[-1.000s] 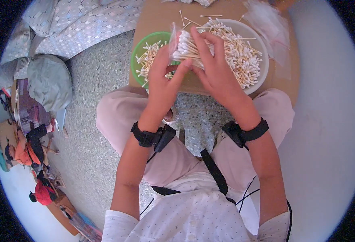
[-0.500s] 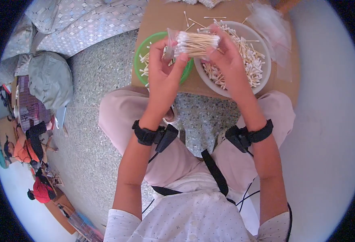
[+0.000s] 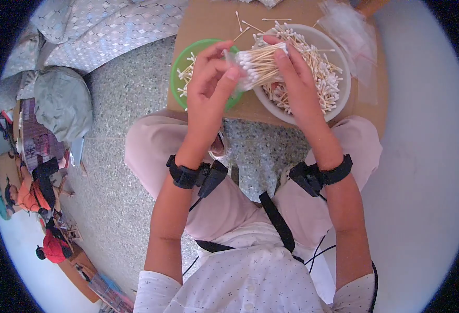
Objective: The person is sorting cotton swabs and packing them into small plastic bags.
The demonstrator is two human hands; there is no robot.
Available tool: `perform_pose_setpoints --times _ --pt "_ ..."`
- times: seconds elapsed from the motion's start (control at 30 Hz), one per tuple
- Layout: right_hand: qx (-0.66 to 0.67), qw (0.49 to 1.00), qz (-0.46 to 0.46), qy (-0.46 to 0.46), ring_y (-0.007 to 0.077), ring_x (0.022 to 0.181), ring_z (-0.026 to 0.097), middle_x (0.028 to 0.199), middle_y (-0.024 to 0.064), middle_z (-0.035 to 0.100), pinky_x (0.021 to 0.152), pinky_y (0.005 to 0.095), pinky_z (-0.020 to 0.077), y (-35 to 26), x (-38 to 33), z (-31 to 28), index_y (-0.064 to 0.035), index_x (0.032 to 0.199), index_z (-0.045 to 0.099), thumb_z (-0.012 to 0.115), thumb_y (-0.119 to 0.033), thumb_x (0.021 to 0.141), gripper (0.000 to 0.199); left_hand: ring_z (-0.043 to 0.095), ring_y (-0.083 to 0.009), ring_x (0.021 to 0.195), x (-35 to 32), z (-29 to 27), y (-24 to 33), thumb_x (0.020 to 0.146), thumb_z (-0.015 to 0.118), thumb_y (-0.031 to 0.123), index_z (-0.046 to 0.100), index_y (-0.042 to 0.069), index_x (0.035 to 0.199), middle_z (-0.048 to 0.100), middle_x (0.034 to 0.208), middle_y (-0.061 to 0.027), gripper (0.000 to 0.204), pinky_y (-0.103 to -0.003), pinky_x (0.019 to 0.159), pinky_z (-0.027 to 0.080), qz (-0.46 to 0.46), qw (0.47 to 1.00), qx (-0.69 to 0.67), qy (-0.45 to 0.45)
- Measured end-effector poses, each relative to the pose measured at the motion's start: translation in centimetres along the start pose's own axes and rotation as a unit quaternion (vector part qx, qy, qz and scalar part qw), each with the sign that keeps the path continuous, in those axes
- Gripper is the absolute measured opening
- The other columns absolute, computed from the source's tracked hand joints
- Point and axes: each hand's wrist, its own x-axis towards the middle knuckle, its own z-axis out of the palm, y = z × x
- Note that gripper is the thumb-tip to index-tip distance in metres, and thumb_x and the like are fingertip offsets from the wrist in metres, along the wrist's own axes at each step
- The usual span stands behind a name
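A bundle of cotton swabs (image 3: 260,61) with wooden sticks and white tips lies tilted between my hands, its right end higher. My right hand (image 3: 298,78) grips that right end, thumb on the near side and fingers behind. Around the bundle's left end is a clear plastic bag (image 3: 234,61), pinched between the thumb and fingers of my left hand (image 3: 212,78). Both hands are above two containers: a green basket (image 3: 175,78) with swabs on the left, and a white bowl (image 3: 346,78) heaped with loose swabs on the right.
The containers stand on a brown cardboard surface (image 3: 200,23). Several loose swabs (image 3: 245,28) lie at its far side. Flat clear bags (image 3: 352,36) are piled at the far right. A grey bag (image 3: 62,101) is on the left, with two people further off. A pale wall (image 3: 422,156) runs along the right.
The bundle has tilted, its right end rising and its left end dropping. My left hand has shifted slightly, and the right thumb has moved up over the swab tips.
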Motion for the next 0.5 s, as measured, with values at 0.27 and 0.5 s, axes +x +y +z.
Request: perform_pose_setpoints --times 0.27,0.5 --pt "0.007 0.997 0.07 0.021 0.0061 0.077 0.053 0.094 -0.0003 0.06 0.059 0.0196 0.0421 0.0 0.1 -0.2 -0.0118 0.12 0.052 0.046 -0.038 0.096 0.035 0.052 -0.0161 0.108 0.1 0.2 0.0 0.085 0.06 0.004 0.066 0.004 0.101 0.054 0.121 -0.0097 0.018 -0.026 0.088 0.042 -0.017 0.998 -0.052 -0.016" --pt "-0.015 0.998 0.052 -0.041 0.0066 0.079 0.05 0.097 0.0009 0.057 0.064 0.0211 0.042 -1.1 -0.4 -0.2 -0.0107 0.123 0.048 0.055 -0.025 0.092 0.034 0.057 -0.013 0.096 -0.1 0.0 0.3 0.081 0.066 0.007 0.066 0.004 0.097 0.062 0.107 -0.0062 0.016 -0.025 0.076 0.046 -0.02 0.997 0.063 0.032"
